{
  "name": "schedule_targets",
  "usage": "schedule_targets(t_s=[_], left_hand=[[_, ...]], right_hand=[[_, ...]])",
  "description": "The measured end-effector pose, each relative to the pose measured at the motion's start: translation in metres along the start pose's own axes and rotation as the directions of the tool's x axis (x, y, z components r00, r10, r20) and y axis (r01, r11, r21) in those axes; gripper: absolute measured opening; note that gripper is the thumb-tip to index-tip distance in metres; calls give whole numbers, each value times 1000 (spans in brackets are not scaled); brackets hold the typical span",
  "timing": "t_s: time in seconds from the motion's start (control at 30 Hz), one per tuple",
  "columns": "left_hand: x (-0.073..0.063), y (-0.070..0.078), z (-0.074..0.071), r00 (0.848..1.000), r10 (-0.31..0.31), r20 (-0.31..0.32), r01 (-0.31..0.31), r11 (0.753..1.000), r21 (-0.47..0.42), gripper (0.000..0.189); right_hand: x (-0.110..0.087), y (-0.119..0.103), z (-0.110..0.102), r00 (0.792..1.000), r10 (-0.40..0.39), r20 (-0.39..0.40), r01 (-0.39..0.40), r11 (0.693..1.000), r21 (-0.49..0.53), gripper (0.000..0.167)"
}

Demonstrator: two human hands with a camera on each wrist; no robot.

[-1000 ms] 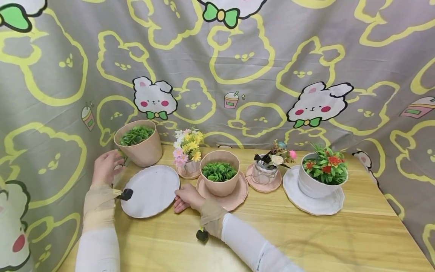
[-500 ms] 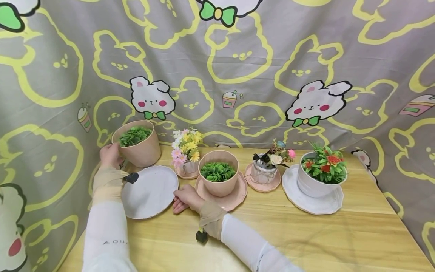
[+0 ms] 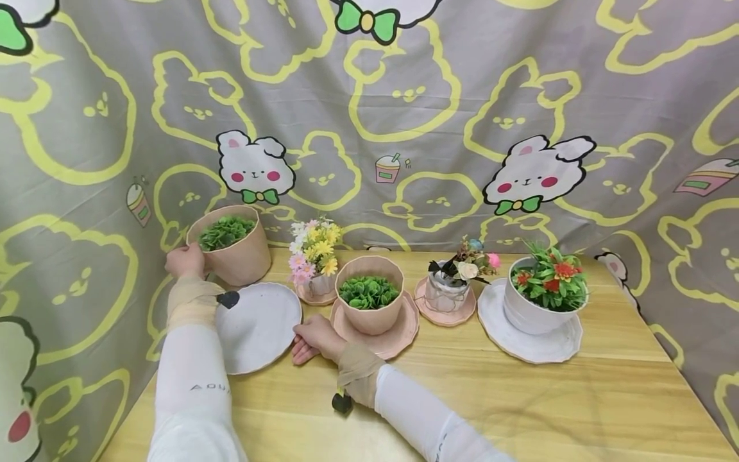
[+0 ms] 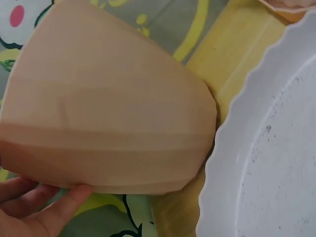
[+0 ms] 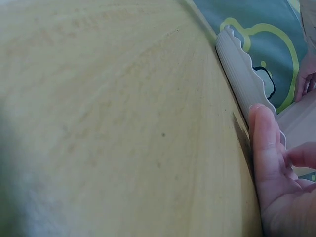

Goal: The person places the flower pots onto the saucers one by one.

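Note:
At the back left, a peach plant pot (image 3: 245, 262) with green leaves (image 3: 226, 232) leans slightly. My left hand (image 3: 186, 261) holds it at the left side near its rim. Thumb and fingers (image 4: 74, 200) lie against the pot wall in the left wrist view; some fingers are partly hidden. The scalloped white plate (image 3: 262, 333) lies just in front of the pot. My right hand (image 3: 317, 337) pinches the plate's right rim, its thumb (image 5: 302, 155) over the edge and a finger (image 5: 264, 126) along the outside.
To the right stand a small pot of daisies (image 3: 316, 253), a peach pot (image 3: 369, 314) on a pink saucer (image 3: 407, 330), a jar of flowers (image 3: 447, 292) on its saucer, and a white pot (image 3: 534, 314) on a white saucer (image 3: 499, 330). A patterned curtain (image 3: 427, 115) hangs behind the wooden table (image 3: 519, 404).
My left hand has moved right and up to the peach pot's side and taken hold there. My right hand stays at the plate's rim. The head view has shifted slightly.

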State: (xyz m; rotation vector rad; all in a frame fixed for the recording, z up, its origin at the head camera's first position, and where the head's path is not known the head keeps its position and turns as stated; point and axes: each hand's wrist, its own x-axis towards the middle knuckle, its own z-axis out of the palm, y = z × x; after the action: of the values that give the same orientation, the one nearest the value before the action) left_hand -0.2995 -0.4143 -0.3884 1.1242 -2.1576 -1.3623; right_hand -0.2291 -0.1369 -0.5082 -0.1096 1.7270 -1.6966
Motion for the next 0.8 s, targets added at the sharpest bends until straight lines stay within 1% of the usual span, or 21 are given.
schedule_targets(t_s=[0.03,0.13,0.23,0.4,0.5,0.6,0.8], left_hand=[[-1,0,0,1000,23,-22,-22,999,23,52],[-1,1,2,996,62,-68,-58,996,62,50],[2,0,2,992,82,-97,-74,994,79,49],[5,1,1,990,85,-111,-74,993,95,48],[5,1,2,991,86,-103,-76,992,102,48],[4,1,3,990,91,-108,-81,992,101,47],[3,0,3,988,74,-133,-62,994,90,48]], right_hand=[[0,0,0,1000,-2,-1,2,1000,0,32],[0,0,-1,1000,-4,-3,4,1000,-1,32],[-1,-1,-1,1000,-3,0,3,1000,-3,32],[-3,-2,0,1000,-5,5,5,1000,-14,32],[-2,-2,-1,1000,-3,0,3,1000,-15,32],[-1,-1,-1,1000,0,-1,0,1000,-9,33],[1,1,0,1000,-6,4,6,1000,4,32]])
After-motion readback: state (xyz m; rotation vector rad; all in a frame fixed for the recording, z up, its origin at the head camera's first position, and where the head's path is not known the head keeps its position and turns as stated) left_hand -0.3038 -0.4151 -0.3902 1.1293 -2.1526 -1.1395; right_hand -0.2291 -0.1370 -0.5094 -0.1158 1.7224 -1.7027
